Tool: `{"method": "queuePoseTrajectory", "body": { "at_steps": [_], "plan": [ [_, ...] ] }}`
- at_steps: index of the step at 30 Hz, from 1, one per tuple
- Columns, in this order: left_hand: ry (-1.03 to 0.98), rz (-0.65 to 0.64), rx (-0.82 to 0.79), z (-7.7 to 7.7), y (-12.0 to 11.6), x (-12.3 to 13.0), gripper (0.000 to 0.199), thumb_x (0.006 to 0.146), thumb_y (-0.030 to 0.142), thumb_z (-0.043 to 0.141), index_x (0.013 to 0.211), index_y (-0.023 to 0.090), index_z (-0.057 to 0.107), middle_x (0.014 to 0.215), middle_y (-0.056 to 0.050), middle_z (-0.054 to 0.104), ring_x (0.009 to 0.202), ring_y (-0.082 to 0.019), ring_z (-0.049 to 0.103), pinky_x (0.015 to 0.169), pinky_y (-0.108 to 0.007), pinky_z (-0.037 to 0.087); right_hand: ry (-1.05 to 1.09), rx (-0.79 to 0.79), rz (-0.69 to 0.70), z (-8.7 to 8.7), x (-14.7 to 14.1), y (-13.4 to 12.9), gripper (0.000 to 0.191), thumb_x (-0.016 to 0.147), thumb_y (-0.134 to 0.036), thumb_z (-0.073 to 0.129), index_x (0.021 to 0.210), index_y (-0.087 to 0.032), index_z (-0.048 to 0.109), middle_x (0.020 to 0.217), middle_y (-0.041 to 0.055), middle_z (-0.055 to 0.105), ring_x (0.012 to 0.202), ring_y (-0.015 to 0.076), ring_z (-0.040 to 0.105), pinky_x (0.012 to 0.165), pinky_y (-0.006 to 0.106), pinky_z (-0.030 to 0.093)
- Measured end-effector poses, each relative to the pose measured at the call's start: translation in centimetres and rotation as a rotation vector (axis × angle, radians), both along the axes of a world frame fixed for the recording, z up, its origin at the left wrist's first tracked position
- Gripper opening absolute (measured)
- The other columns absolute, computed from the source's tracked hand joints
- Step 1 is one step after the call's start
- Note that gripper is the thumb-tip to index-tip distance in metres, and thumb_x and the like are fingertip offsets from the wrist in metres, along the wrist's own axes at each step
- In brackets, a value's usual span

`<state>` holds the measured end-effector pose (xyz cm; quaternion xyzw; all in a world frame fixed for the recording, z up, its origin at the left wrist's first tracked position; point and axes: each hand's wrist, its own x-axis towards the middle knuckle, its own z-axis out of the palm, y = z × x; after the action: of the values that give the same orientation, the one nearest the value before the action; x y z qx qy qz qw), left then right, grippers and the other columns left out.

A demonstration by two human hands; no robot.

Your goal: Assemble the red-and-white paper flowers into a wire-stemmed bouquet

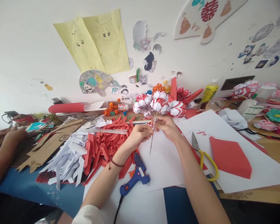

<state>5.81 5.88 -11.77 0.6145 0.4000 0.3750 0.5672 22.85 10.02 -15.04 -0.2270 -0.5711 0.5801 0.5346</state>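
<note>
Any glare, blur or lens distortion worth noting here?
Head view: soft, fairly even light, no strong glare; head view: wall stickers at far right look stretched and soft; head view: paper flowers fairly clear, though their thin stems are hard to separate.

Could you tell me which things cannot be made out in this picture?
All in the head view:
Pinched part of the stems: hidden by the left hand and right hand.
Glue-gun cord: cut off by the bottom edge.
Large wall fan: cut off by the top edge.
Yellow bottle's writing: too small and blurred.
</note>
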Motion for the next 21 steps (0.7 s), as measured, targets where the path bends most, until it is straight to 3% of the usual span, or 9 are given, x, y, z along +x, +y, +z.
{"method": "queuePoseTrajectory", "body": {
  "at_steps": [3, 7, 17, 21],
  "plan": [
    [-0.016, -0.005, -0.029, 0.04, 0.07, 0.13, 0.030, 0.073, 0.040, 0.073, 0.071, 0.012, 0.061, 0.051, 0.004, 0.048, 0.041, -0.003, 0.032, 0.043, -0.023, 0.015, 0.000, 0.037, 0.015, -0.24, 0.07, 0.20, 0.025, 0.074, -0.034, 0.082, 0.092, -0.017, 0.077, 0.086, 0.0040, 0.067, 0.057, 0.0109, 0.052, 0.054, 0.026, 0.039],
    [-0.017, -0.011, -0.011, -0.01, 0.21, 0.13, 0.032, 0.073, 0.042, 0.073, 0.072, 0.012, 0.061, 0.051, 0.005, 0.048, 0.041, -0.003, 0.032, 0.043, -0.022, 0.016, 0.007, 0.041, 0.031, -0.50, 0.17, 0.36, 0.028, 0.077, -0.034, 0.080, 0.100, -0.019, 0.076, 0.068, 0.0004, 0.061, 0.057, 0.0127, 0.051, 0.056, 0.027, 0.039],
    [0.284, 0.036, 0.384, -0.51, -0.23, 0.06, 0.029, 0.093, 0.042, 0.055, 0.084, 0.015, 0.058, 0.057, 0.002, 0.059, 0.047, -0.007, 0.045, 0.053, -0.020, 0.035, -0.004, 0.022, -0.005, -0.75, 0.38, 0.56, 0.015, 0.081, -0.034, 0.077, 0.081, -0.019, 0.073, 0.063, -0.0003, 0.057, 0.057, 0.0125, 0.047, 0.059, 0.028, 0.038],
    [0.312, 0.058, 0.398, -0.78, -0.37, 0.24, 0.027, 0.094, 0.040, 0.053, 0.080, 0.017, 0.056, 0.056, 0.003, 0.059, 0.047, -0.008, 0.045, 0.053, -0.020, 0.035, -0.028, 0.006, -0.013, -0.81, 0.32, 0.60, 0.020, 0.081, -0.035, 0.076, 0.092, -0.019, 0.076, 0.063, 0.0003, 0.057, 0.059, 0.0141, 0.047, 0.060, 0.029, 0.037]
  ]
}}
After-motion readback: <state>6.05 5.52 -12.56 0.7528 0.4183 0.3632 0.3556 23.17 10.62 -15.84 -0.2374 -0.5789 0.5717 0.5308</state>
